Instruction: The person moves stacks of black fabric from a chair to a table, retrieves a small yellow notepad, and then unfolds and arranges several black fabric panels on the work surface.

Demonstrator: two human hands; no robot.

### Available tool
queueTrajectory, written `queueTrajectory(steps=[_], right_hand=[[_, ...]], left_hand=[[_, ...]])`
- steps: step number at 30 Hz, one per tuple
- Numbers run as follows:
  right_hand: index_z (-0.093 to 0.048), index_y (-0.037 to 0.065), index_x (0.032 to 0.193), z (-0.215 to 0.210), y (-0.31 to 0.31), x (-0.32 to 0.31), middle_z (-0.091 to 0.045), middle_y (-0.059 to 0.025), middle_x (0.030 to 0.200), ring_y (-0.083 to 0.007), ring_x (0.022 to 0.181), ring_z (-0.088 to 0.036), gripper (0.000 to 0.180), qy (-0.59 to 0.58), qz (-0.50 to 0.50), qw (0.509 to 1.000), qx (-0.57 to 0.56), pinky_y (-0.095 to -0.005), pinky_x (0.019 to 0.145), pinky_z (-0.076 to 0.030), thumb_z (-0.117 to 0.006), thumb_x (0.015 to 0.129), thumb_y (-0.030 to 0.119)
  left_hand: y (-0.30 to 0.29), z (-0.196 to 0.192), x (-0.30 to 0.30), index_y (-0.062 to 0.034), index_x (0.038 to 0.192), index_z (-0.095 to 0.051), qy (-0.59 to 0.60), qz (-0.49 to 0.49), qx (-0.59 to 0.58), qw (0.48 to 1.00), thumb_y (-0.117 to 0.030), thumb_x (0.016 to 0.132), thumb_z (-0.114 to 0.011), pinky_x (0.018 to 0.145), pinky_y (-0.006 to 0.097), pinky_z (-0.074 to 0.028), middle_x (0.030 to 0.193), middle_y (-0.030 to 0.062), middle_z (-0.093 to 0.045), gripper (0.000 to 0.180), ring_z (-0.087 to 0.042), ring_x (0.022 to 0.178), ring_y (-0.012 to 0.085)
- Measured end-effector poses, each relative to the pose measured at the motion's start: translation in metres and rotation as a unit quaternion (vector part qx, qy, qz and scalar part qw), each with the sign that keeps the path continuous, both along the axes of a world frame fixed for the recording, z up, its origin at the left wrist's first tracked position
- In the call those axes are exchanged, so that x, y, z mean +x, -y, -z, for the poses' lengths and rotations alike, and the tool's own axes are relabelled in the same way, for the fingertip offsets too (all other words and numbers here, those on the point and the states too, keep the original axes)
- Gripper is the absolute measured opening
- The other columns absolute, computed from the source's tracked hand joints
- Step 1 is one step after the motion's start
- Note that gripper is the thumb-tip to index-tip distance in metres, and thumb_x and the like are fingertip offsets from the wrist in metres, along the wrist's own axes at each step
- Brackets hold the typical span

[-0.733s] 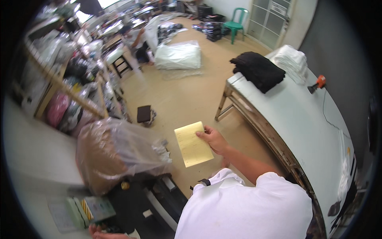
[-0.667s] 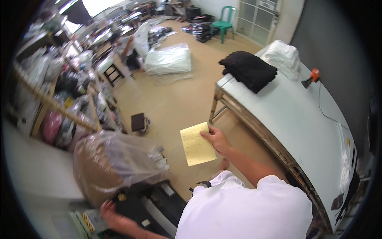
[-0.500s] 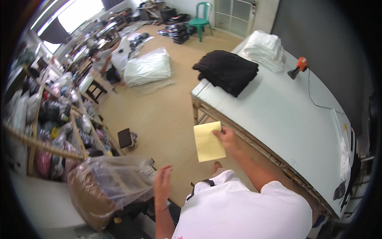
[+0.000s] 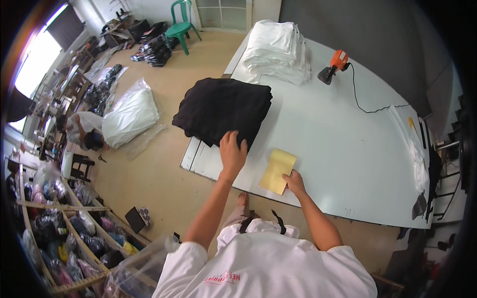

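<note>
Fingers of the left hand (image 4: 232, 151) spread on the folded black garments (image 4: 223, 115); right hand (image 4: 295, 183) pinches the yellow paper (image 4: 278, 171), already flat on the worktop (image 4: 338, 144), garments at its ten o'clock unlifted.

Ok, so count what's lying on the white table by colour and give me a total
Black: 1, the stack of black garments under the left hand.
White: 1, the stack of white garments.
Yellow: 1, the yellow sheet at the right hand.
Orange: 1, the orange corded tool.
Total: 4
</note>
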State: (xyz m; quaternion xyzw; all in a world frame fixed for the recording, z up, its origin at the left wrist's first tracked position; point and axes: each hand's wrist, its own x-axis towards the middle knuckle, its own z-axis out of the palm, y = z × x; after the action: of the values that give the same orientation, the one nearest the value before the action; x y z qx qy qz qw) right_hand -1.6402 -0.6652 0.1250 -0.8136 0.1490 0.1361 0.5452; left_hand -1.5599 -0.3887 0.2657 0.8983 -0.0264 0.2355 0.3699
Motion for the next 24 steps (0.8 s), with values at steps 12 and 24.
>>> queueTrajectory(steps=[12,24], right_hand=[[-0.060,-0.007,0.101,-0.008,0.002,0.045,-0.068,-0.0141,0.082,-0.0185,0.062,-0.066,0.033,0.026,0.092,0.993,-0.071,-0.0304,0.052,-0.052,-0.062,0.091,0.023],[-0.062,-0.007,0.104,-0.037,0.021,0.139,-0.069,-0.0200,0.094,-0.0284,0.085,-0.067,0.036,0.015,0.162,0.981,-0.102,-0.0358,0.075,-0.051,-0.059,0.091,0.026]], left_hand=[[0.038,0.014,0.130,-0.0100,0.149,-0.030,-0.154,-0.025,0.267,0.951,-0.049,0.081,-0.065,0.111,0.065,-0.010,0.153,0.0249,-0.024,0.085,-0.016,0.142,0.0468],[0.034,-0.001,0.121,-0.0155,0.150,-0.030,-0.199,0.010,0.285,0.938,-0.034,0.079,-0.069,0.112,0.063,-0.011,0.153,0.0221,-0.024,0.083,-0.017,0.142,0.0446]])
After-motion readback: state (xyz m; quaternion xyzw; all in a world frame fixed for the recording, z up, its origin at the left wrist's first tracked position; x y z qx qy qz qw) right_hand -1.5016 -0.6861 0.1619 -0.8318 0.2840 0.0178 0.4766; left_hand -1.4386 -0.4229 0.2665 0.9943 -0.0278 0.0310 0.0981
